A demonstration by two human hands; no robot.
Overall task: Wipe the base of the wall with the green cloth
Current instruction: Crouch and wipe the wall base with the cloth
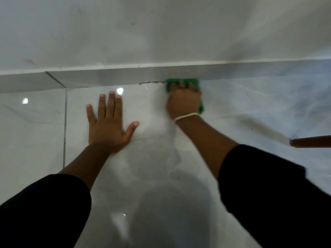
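Note:
A grey skirting strip (114, 76) runs along the base of the white wall (161, 33), where it meets the glossy tiled floor (152, 158). My right hand (183, 102) presses the green cloth (182, 81) against the foot of this strip, fingers curled over the cloth; most of the cloth is hidden under the hand. A white thread band circles that wrist. Dark specks of dirt line the joint just left of the cloth. My left hand (109, 124) lies flat on the floor with fingers spread, holding nothing, well left of the cloth.
A brown wooden furniture leg (311, 141) enters from the right edge above the floor. A tile joint (64, 126) runs down the floor at left. My dark sleeves fill the lower corners.

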